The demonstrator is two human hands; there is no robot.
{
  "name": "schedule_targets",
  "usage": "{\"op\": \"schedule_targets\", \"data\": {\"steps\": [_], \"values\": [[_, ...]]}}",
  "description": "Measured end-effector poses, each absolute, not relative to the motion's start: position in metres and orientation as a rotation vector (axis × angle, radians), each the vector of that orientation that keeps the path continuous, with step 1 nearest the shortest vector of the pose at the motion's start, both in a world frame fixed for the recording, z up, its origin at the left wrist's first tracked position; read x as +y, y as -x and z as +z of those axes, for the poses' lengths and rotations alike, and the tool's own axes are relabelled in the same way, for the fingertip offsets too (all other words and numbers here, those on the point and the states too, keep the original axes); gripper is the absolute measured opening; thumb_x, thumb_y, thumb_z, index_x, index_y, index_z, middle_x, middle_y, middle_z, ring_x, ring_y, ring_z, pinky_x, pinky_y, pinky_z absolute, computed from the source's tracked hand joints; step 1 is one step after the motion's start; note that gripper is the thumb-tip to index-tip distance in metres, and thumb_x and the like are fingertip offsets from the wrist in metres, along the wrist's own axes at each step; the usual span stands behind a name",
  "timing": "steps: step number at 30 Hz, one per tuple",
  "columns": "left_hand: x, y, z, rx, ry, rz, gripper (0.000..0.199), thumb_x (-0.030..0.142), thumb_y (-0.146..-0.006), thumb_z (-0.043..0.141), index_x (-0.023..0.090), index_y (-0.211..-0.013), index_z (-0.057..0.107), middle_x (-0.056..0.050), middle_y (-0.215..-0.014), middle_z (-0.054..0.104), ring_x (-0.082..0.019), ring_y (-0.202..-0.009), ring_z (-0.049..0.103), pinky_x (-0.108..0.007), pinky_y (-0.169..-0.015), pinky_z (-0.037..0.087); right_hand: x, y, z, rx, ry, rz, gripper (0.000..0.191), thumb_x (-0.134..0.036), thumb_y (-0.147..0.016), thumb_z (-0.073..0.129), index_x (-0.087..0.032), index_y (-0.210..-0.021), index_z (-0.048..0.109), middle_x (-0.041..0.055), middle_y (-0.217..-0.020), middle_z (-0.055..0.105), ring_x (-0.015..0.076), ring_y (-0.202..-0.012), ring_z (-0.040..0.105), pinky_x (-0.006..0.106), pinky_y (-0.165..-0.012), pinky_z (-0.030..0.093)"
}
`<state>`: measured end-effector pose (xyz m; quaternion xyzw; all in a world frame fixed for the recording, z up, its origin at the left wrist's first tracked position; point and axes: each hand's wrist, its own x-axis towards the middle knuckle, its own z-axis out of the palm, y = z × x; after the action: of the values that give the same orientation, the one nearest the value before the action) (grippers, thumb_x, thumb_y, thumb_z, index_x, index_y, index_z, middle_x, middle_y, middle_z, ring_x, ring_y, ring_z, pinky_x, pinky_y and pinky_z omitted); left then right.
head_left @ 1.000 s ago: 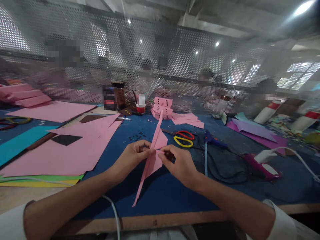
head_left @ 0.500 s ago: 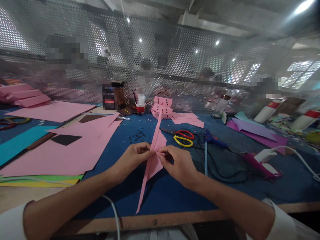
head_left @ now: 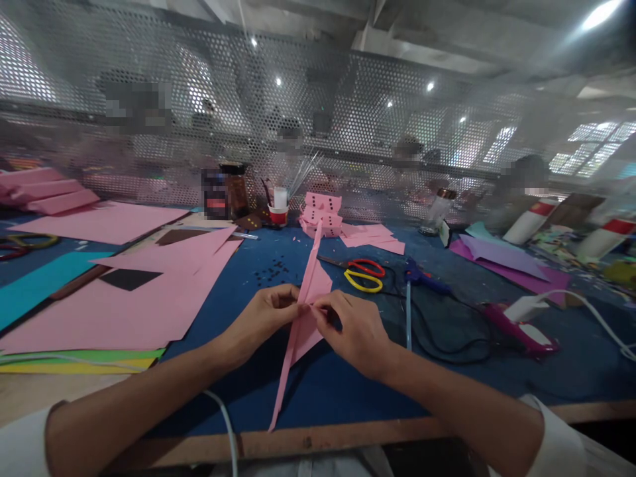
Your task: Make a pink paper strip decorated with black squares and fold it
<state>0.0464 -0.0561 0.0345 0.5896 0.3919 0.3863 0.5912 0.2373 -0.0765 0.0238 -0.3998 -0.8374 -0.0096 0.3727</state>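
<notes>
Between my hands stands a folded sheet of pink paper [head_left: 311, 285], with a long narrow strip along its left side that reaches toward the table's front edge. My left hand [head_left: 268, 315] pinches the paper from the left, thumb and finger closed at its middle. From the right, my right hand [head_left: 355, 328] pinches at the same spot, thumb and forefinger together on the pink paper; the exact fold under the fingertips is hidden. Just beyond the paper lie scissors [head_left: 365, 275] with red and yellow handles. Behind its far tip is a pink paper piece with black dots [head_left: 322, 212].
Pink sheets [head_left: 114, 308] cover the left of the blue table. A blue glue gun [head_left: 424, 277] and its dark cable lie right of the scissors, near a magenta power strip [head_left: 521, 328]. A red-and-white cup [head_left: 278, 214] stands by the perforated metal screen [head_left: 348, 99].
My right hand has shifted slightly to the left, its fingertips now closer to the strip. My left hand and the pink paper stay almost where they were.
</notes>
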Motion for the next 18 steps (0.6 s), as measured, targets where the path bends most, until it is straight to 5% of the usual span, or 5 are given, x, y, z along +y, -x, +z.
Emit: {"op": "schedule_targets", "data": {"steps": [18], "values": [[-0.0575,-0.0483,0.0348,0.938,-1.401,0.900,0.020,0.032,-0.069,0.077,0.015,-0.072,0.066,0.001,-0.072,0.065,-0.014,-0.070,0.056,-0.023,-0.068,0.041,-0.0777,-0.2356,0.0224,-2.145,1.058,-0.054,0.009,-0.024,-0.092,0.054,-0.021,-0.094,0.063,0.0003,-0.084,0.071,0.0151,-0.075,0.067,0.025,-0.068,0.042]]}}
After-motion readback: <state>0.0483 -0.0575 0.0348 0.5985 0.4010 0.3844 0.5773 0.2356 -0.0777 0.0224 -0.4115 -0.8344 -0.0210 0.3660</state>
